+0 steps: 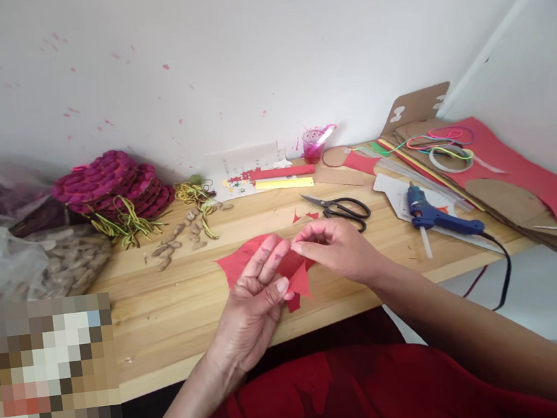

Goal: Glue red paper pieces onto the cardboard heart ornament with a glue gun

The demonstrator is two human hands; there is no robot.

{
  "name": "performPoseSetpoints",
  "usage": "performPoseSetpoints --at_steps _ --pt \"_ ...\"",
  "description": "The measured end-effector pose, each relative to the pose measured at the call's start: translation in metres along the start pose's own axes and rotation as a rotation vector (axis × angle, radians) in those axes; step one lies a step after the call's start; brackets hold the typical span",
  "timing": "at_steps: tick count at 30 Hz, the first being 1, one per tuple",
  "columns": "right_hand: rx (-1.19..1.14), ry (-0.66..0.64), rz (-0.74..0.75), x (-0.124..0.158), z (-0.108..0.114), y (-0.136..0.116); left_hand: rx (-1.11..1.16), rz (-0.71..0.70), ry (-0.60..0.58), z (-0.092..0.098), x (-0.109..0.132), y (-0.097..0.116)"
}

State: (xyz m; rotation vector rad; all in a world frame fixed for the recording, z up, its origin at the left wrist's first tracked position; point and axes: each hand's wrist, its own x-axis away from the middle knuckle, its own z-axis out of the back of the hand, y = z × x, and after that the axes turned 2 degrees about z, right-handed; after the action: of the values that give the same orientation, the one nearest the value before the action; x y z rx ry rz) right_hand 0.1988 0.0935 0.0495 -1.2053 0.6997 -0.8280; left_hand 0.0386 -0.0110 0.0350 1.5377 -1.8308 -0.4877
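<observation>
My left hand (261,295), palm up, pinches a piece of red paper (300,279) between thumb and fingers, with two fingers stretched out above it. My right hand (341,249) is closed in a pinch right by those left fingertips; what it holds, if anything, is too small to make out. Behind my left hand a wider area of red paper (236,259) shows; whether it is the same sheet I cannot tell. Black-handled scissors (342,210) lie just beyond my right hand, with small red paper scraps (304,216) beside their blades.
A blue glue gun (443,220) lies at right, its cord hanging over the table edge. Cardboard pieces (513,199) and red sheets (519,158) are behind it. Peanuts (171,241), magenta braided discs (97,183) and plastic bags (7,260) sit left. A pink-stained cup (312,148) stands at the wall.
</observation>
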Motion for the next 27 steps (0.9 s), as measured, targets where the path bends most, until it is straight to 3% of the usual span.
performPoseSetpoints --at_steps 5,11,21,27 --pt "-0.185 -0.033 -0.134 -0.001 0.001 -0.002 -0.018 -0.024 0.008 0.0 -0.002 0.0" --pt "-0.218 -0.056 -0.229 0.0 0.003 -0.003 -0.094 -0.089 0.005 0.004 -0.004 -0.004" --pt "-0.267 0.017 -0.183 0.0 0.006 -0.004 -0.227 -0.179 0.028 0.006 -0.002 0.0" --pt "-0.262 0.05 -0.132 -0.005 0.016 0.001 -0.307 -0.208 0.108 0.019 0.007 0.007"
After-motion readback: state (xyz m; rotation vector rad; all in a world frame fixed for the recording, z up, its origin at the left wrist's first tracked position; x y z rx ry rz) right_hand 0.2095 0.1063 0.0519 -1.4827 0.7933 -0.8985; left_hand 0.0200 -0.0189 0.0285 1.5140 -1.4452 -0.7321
